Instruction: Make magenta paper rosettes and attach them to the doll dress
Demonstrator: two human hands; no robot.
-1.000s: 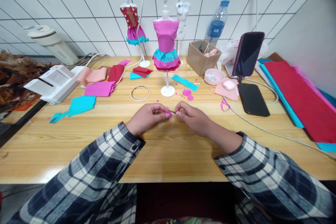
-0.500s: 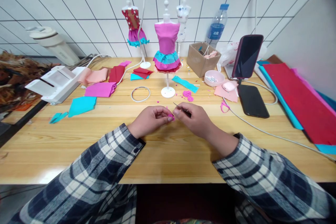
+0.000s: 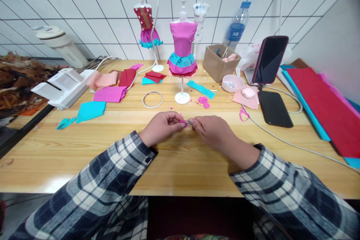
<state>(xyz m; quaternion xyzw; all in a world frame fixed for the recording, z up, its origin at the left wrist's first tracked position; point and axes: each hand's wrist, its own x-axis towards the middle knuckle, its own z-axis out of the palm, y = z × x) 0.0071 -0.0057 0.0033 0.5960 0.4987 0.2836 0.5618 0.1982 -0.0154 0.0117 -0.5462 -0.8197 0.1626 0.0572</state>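
Observation:
My left hand (image 3: 165, 126) is closed in a pinch on a small bright pink crepe-paper piece (image 3: 183, 123). In my right hand (image 3: 212, 132) is a slim pointed metal tool (image 3: 188, 122), mostly hidden by the fingers. Its tip meets the pink piece between the two hands. Beyond them stands a small dress form (image 3: 183, 39) with a pink bodice and a ruffled blue, pink and red skirt. Right of its base lie pink pleated paper rounds (image 3: 204, 101) among tiny scraps, near a blue paper strip (image 3: 201, 89).
A silver ring (image 3: 152, 99) and folded crepe-paper pieces (image 3: 109, 94) lie to the left. At the right are a cardboard box (image 3: 218, 65), a pink bowl (image 3: 233, 83), a phone (image 3: 275, 108) and a cable (image 3: 284, 140). Two more dress forms stand against the tiled wall.
The tool's tip has come from above the pink piece down onto it, and my right hand has turned flatter. The whole view has shifted slightly, so things appear farther right.

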